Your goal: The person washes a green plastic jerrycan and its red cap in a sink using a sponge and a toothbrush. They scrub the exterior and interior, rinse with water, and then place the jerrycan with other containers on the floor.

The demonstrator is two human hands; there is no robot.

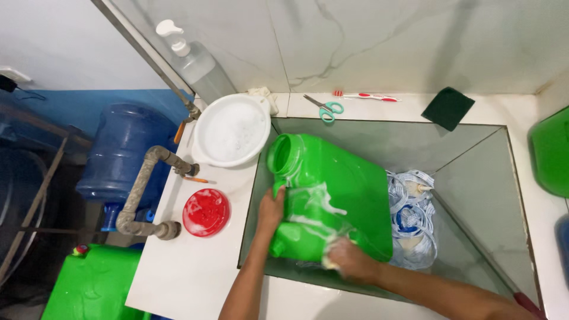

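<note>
1. Around the sink (pixel 474 178) I see one white basin (pixel 231 130) of suds, one red lid (pixel 205 211), one pair of scissors (pixel 325 108), one toothbrush (pixel 366 96) and one dark scrub pad (pixel 448 108) on the worktop (pixel 189 266); a heap of blue-and-white caps (pixel 412 219) crowds the sink beside the jug.
2. One green jug (pixel 341 189) lies tilted in the sink, streaked with foam, mouth open.
3. My left hand (pixel 271 210) has its fingers closed on the jug's handle; my right hand (pixel 349 261) presses a soapy sponge (pixel 333 248) against it.

A: Count by kind?
B: Three green jerrycans: one (pixel 338 189) centre, one (pixel 95 287) lower left, one (pixel 552 151) right edge. One white basin (pixel 231 130), one red lid (pixel 205 211), one pair of scissors (pixel 325 108), one toothbrush (pixel 367 96), one dark scouring pad (pixel 448 108).
</note>
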